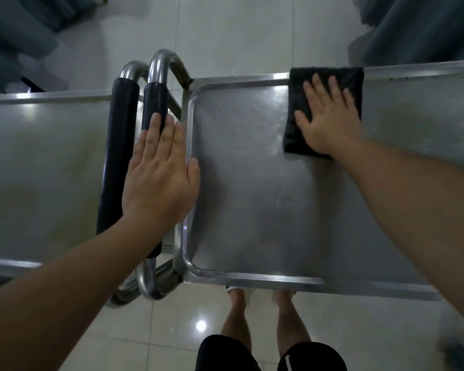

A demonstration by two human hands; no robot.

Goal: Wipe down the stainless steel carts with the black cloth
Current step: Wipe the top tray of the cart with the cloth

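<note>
The wiping is under way on the right-hand cart (252, 183). The right hand (330, 121) lies flat with fingers spread on the folded black cloth (295, 103), pressing it onto the cart's top tray at the far edge, a little right of the middle of the view; the cloth's far end laps over the tray's raised rim. The left hand (158, 170) is also flat, its fingers straight and close together, resting on the foam-padded handle (156, 103) of that cart, with the thumb against the tray's left rim, apparently steadying it.

By my reading, this tray is partly done: faint smears show across the steel, and the near half and left corners look untouched. The next move calls for drawing the cloth back toward the near rim in an even stroke with the palm kept flat, then working into the rounded corners where the rim turns. The left-hand cart (46, 170), whose own padded handle (115, 156) stands just beside the other handle, appears yet to be wiped.

Both carts run out of view at the sides, so their full length is unknown. Lower shelves and wheels are hidden beneath the trays. Glare and blur make it hard to tell wet streaks from reflections. The grey draped fabric (413, 30) at the far corners is cut off too.
</note>
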